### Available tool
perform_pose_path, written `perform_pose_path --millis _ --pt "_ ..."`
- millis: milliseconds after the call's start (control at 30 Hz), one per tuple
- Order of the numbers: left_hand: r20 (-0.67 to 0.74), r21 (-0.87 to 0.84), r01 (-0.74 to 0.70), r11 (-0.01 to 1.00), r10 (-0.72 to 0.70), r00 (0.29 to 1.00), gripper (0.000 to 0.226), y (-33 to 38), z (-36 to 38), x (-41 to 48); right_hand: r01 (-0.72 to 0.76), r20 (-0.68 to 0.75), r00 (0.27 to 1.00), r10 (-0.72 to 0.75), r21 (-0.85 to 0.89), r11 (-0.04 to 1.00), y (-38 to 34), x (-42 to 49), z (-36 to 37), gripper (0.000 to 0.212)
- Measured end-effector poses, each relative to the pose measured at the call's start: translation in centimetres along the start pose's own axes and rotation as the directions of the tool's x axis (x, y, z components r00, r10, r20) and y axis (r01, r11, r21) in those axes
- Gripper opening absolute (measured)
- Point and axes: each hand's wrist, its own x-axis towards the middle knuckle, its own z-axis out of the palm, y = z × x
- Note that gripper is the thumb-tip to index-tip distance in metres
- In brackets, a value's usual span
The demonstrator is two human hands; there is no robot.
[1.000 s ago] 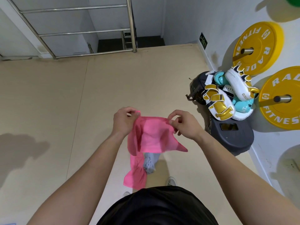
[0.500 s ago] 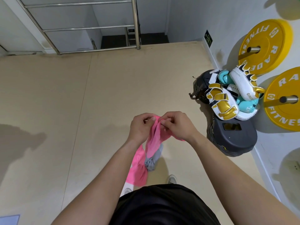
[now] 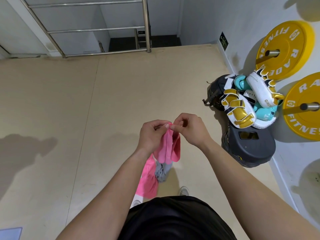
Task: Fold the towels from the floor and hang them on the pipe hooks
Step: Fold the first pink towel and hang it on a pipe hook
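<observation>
the folding step is judged in hand: the soft pink cloth towel (image 3: pixel 170 149) is held doubled just below the left hand (image 3: pixel 152 134) and right hand (image 3: pixel 190 130), its top corners pinched by both, so another halving seems called for next.

Two yellow weight plates (image 3: pixel 284 49) were seen mounted on the wall, boxing pads (image 3: pixel 237 110) piled on a dark base (image 3: pixel 249 146) below; a steel railing (image 3: pixel 147 25) was seen beyond.
</observation>
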Motion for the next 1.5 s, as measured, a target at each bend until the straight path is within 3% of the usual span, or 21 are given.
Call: perform_pose_path --millis 167,333,567,800,1033,1367,1500 --pt "0.067 0.059 -0.026 0.998 0.022 0.998 0.017 0.3 -0.1 -0.4 -0.063 -0.012 0.998 0.063 -0.028 0.998 -0.1 0.3 0.3 0.020" --pt "0.110 0.068 -0.016 0.998 0.008 0.994 0.021 0.3 -0.2 -0.4 -0.067 0.067 0.995 0.073 -0.085 0.994 -0.3 0.1 0.3 0.017" --pt "0.159 0.129 -0.085 0.988 0.064 0.985 0.019 1.4 -1.3 0.2 -0.117 0.286 0.957 0.047 0.232 0.966 0.1 0.1 -0.6 0.010" --pt "0.183 0.176 -0.148 0.973 0.115 0.976 0.025 2.2 -2.0 0.6 -0.088 0.285 0.958 0.036 0.173 0.981 -0.7 0.3 -0.3 0.026" --pt "0.163 0.178 -0.134 0.975 0.105 0.981 0.026 2.1 -2.8 1.2 -0.070 0.335 0.942 -0.006 0.215 0.974 -0.7 0.6 0.4 0.013" --pt "0.140 0.187 -0.073 0.980 0.047 0.989 0.025 1.6 -2.8 1.3 -0.025 0.232 0.973 0.018 0.029 0.999 -0.8 0.9 1.4 0.016" --pt "0.137 0.169 -0.060 0.984 0.037 0.990 0.023 1.8 -2.9 1.4 -0.001 0.229 0.973 0.021 -0.087 0.996 -0.4 0.9 1.4 0.029"
